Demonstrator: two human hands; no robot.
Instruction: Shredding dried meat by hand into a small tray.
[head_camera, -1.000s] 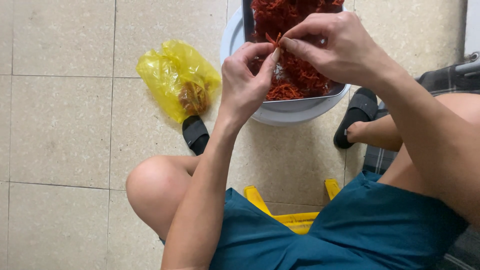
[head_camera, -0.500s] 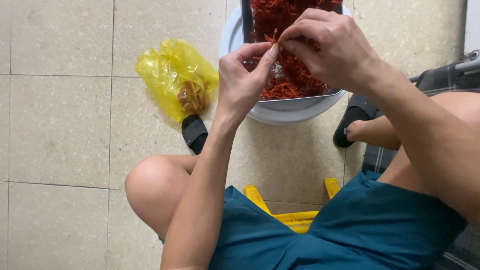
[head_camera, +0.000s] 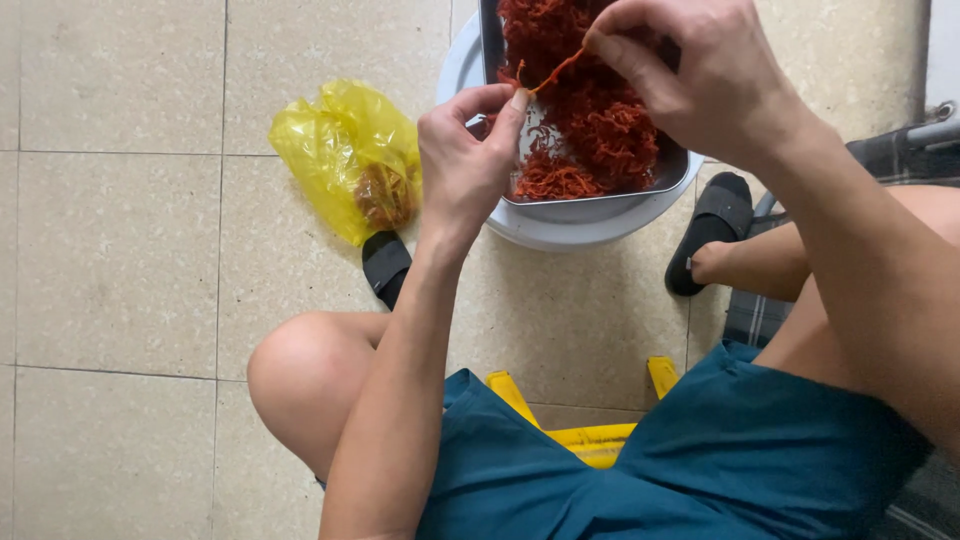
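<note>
Thin red strand (head_camera: 556, 72) pinched between left hand (head_camera: 465, 165) and right hand (head_camera: 705, 85) fingertips; probably light, limp, fragile; best gripped at ends, gently.

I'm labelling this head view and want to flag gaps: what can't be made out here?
- Metal tray of red strands: far end cut by the top edge.
- Right hand: fingertips' grip on the thin orange-red strand hidden by its back.
- Yellow plastic bag: brownish contents blurred through the film.
- Yellow stool: mostly covered by teal shorts.
</note>
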